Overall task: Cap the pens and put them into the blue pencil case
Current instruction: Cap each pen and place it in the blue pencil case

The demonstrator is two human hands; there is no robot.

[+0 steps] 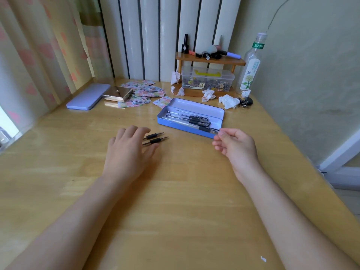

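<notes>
On bench, centre: blue pencil case, tray open, capped pens lying inside.
Lid: lilac lid far left, well apart from case.
Left hand: flat, fingers spread, resting over two uncapped pens; tips poke out to the right. Not gripping.
Right hand: pinching end of a capped pen at case's near edge.
Behind case: crumpled tissues, plastic bottle.
</notes>
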